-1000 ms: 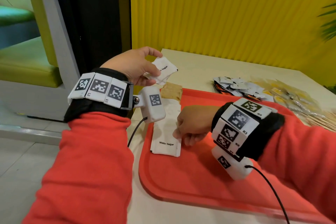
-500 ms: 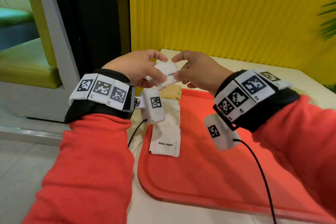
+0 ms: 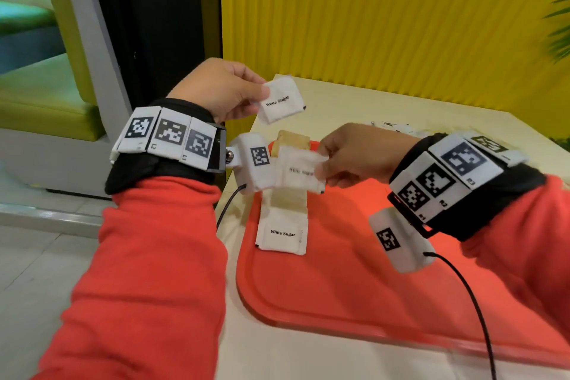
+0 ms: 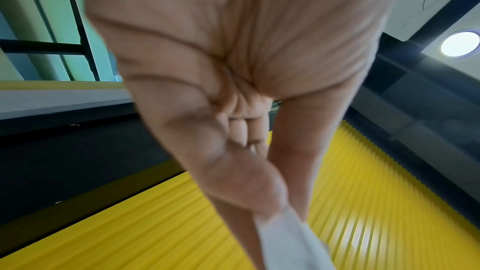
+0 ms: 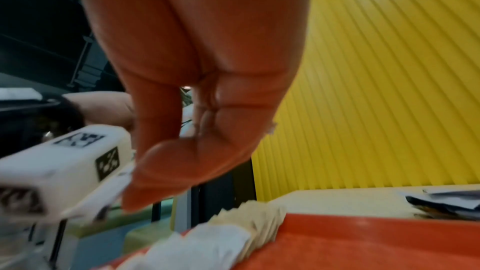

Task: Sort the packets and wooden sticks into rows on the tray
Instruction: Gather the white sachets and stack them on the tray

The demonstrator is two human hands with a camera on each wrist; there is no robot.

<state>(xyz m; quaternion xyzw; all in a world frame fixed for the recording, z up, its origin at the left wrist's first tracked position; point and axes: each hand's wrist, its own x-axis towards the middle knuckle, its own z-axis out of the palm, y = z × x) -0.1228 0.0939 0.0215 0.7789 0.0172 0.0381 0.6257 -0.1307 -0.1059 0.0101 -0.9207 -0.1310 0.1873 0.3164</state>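
The left hand is raised over the table's near-left corner, thumb and fingers pinching one corner of a white packet printed "White Sugar"; the other fingers curl into the palm. In the left wrist view the same packet shows as a white edge caught between thumb and fingertips. Whether more than one packet is held here cannot be told.

The right hand is lower, just above the far-left corner of the red tray. Its thumb and forefinger pinch the right edge of a second packet, blurred, clear of the tray and close to the left wrist camera. The right wrist view shows this second packet as a white strip under the thumb.

On the tray, one row of overlapping packets runs along the left edge. The nearest is white and fully visible, reading "White Sugar"; behind it lie brownish ones, partly hidden by the held packet, so their count cannot be told.

Two packets are clearly held, one in each hand.

Beyond the right wrist, part of a loose pile of packets lies on the table, mostly hidden.
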